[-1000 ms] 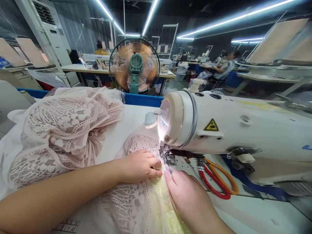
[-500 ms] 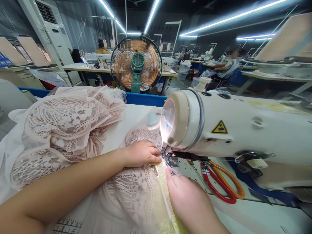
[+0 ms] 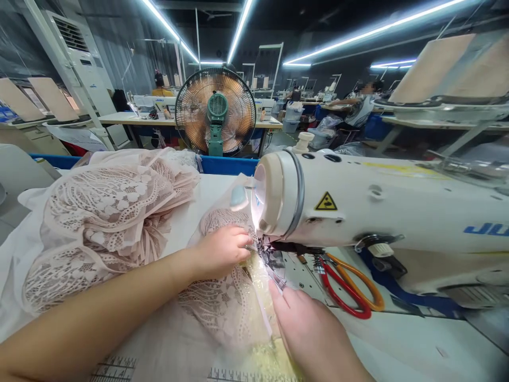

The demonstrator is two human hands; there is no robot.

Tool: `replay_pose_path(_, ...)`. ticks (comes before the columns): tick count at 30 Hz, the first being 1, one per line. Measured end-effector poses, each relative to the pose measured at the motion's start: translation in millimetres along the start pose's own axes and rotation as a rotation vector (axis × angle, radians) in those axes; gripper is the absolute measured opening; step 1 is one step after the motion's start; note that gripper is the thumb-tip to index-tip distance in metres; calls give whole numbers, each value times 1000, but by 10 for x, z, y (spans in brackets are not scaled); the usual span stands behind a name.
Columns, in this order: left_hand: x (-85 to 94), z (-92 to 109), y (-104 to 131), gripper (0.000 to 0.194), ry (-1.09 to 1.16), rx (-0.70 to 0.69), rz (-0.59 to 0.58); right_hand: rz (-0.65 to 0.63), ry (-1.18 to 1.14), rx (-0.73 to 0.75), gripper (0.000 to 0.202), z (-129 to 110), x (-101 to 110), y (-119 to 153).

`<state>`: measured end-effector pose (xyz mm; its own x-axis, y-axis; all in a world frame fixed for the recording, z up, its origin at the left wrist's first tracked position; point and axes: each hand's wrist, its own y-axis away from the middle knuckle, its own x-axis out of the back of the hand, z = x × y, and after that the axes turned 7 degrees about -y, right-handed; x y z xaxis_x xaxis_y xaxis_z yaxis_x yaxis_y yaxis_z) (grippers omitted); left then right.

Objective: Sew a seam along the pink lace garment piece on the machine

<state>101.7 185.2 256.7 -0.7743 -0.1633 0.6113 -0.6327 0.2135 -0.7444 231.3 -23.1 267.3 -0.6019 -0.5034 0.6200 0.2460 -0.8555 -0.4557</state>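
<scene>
Head view: left hand and right hand press flat (grips spread) on pink lace.

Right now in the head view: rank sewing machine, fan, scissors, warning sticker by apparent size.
1. Sewing machine, largest, though it sits closest to the camera.
2. Fan, farther back, so its true size against the machine is unsure.
3. Scissors, partly under the machine arm.
4. Warning sticker, smallest.
</scene>
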Motion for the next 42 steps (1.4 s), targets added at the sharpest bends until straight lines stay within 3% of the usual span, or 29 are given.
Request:
replay_pose_path(4, 83, 299, 19, 10, 137, -57, -72, 11, -133, -85, 31, 50, 114, 208)
replay_pose_path(6, 52, 350, -3, 3, 238, 8, -88, 108, -236, -124, 25, 35, 148, 303)
replay_pose_path(9, 14, 299, -40, 10, 472, 186, -35, 204, -410, -286, 38, -125, 167, 391)
replay_pose_path(12, 9, 217, -77, 11, 772, 348, 26, 127, -658, -303, 52, -382, 147, 362)
replay_pose_path(15, -28, 199, -101, 16, 1000, 506, 74, 36, -924, -217, 47, -516, 103, 210)
replay_pose_path(19, -101, 241, -79, 16, 1083, 699, 223, -26, -878, -359, 36, -439, 99, 20)
replay_pose_path(22, -106, 258, -53, 14, 1042, 766, 291, -102, -956, -422, 50, -427, 144, -17)
replay_pose_path(25, -86, 233, -48, 13, 929, 776, 265, -166, -1079, -338, 36, -490, 170, -28)
replay_pose_path(30, -70, 207, -17, 4, 495, 702, 76, -83, -769, -395, 42, -367, 169, -51)
replay_pose_path(34, -78, 336, 19, 35, 169, 564, -119, -201, -684, -358, 38, -174, 191, -1)
replay_pose_path(37, -105, 437, 14, 31, 32, 484, -207, -221, -699, -350, 32, -140, 181, 59)
replay_pose_path(42, -128, 478, -40, 31, -55, 479, -266, -247, -601, -411, 44, -129, 144, 95)
